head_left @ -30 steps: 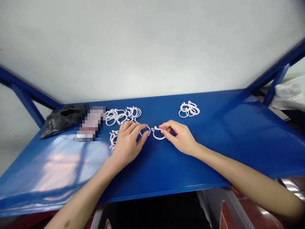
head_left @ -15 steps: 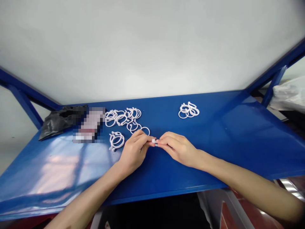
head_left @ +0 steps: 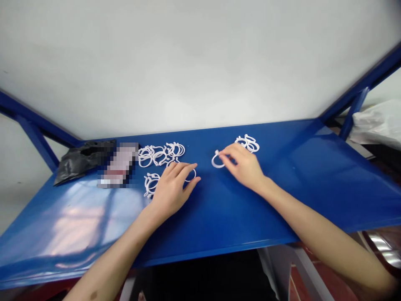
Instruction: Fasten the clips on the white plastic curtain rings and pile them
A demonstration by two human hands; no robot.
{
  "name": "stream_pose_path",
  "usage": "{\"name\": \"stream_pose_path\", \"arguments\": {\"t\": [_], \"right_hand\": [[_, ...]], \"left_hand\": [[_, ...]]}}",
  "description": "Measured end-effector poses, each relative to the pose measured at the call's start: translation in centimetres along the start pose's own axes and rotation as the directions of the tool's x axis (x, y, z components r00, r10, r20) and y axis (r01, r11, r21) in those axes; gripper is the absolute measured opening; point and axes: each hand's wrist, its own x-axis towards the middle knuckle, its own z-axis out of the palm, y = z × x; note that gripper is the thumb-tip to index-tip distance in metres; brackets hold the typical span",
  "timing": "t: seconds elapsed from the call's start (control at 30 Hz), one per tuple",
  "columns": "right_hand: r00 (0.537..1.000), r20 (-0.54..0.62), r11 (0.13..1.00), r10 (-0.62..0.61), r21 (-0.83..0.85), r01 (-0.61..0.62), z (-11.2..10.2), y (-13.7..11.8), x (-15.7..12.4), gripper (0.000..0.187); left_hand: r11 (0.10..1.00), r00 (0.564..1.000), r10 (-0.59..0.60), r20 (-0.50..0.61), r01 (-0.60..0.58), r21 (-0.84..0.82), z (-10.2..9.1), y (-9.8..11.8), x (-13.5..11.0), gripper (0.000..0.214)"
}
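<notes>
Two grips: our right grip (head_left: 247, 169) pinches a white ring (head_left: 216, 162), our left grip (head_left: 171, 189), fingers spread, touches a loose ring (head_left: 191, 176).

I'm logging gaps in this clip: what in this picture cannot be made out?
Head view:
The pixelated thing beside the black bag: blurred out, unidentifiable.
The covered ring: mostly hidden under fingers of the left hand.
The held ring in the right hand: clasp too small to tell open or closed.
The white bag: cut off by the right edge.
</notes>
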Motion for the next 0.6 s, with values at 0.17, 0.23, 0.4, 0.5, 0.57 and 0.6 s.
{"name": "stream_pose_path", "arguments": {"t": [0.17, 0.23, 0.4, 0.5, 0.57, 0.6], "right_hand": [[0.873, -0.193, 0.87, 0.449, -0.129, -0.476, -2.5, 7.0, 1.2, 0.014], [0.832, -0.189, 0.818, 0.522, -0.165, -0.551, -2.8, 8.5, 1.1, 0.014], [0.814, -0.136, 0.779, 0.564, -0.239, -0.58, -2.7, 8.9, 0.8, 0.018], [0.83, -0.213, 0.791, 0.516, -0.254, -0.557, -3.0, 8.3, 1.0, 0.023], [0.855, -0.25, 0.823, 0.455, -0.248, -0.511, -3.1, 7.5, 1.2, 0.026], [0.872, -0.25, 0.848, 0.421, -0.233, -0.476, -3.1, 6.9, 1.2, 0.027]], "left_hand": [[0.998, 0.99, -0.001, 0.143, -0.009, 0.064, -0.1, -2.0, -0.3, 0.019], [0.999, 0.981, 0.013, 0.194, -0.022, 0.041, 0.1, -2.4, -0.4, 0.014], [0.998, 0.982, 0.063, 0.176, -0.062, -0.01, 0.1, -2.6, -0.2, 0.015], [0.998, 0.993, 0.058, 0.099, -0.057, -0.009, -0.2, -2.4, 0.0, 0.017], [0.998, 0.995, 0.069, 0.065, -0.068, -0.015, -0.4, -2.2, 0.1, 0.018], [0.996, 0.995, 0.082, 0.054, -0.081, -0.026, -0.4, -2.1, 0.1, 0.017]]}}
